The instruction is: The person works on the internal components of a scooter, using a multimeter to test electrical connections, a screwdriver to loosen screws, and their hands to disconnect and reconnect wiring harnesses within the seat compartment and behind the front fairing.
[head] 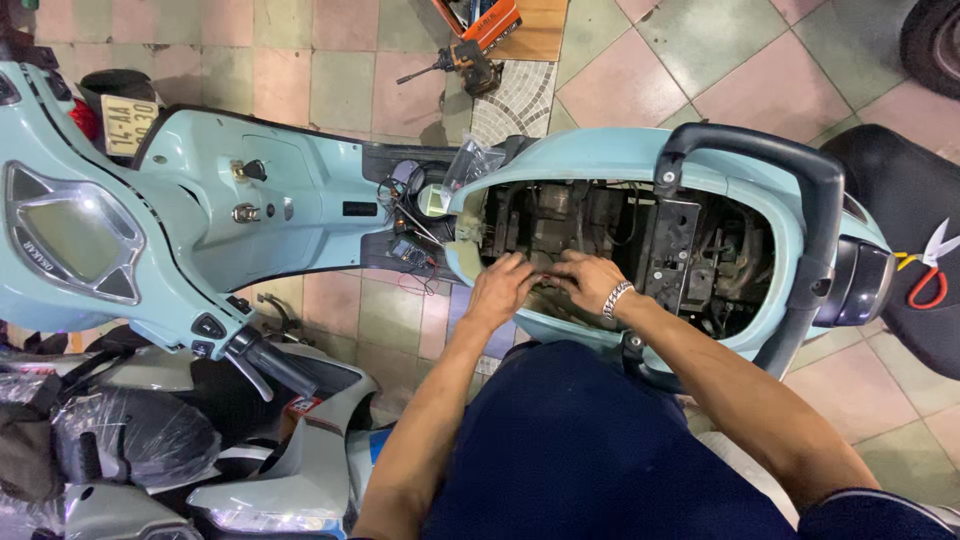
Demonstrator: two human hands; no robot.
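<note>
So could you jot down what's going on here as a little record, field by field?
Place: tiled floor, seen from above
Main thing: pale blue scooter, seat off, open bay showing dark parts
Left hand: at the bay's near edge, fingers inside
Right hand: beside it, fingers inside, metal bracelet on the wrist
What they hold: hidden, cannot tell
Rear: black grab rail
Floor: power drill beyond the scooter
Right side: scissors, red handles, on a black seat
Left side: second, grey scooter
</note>
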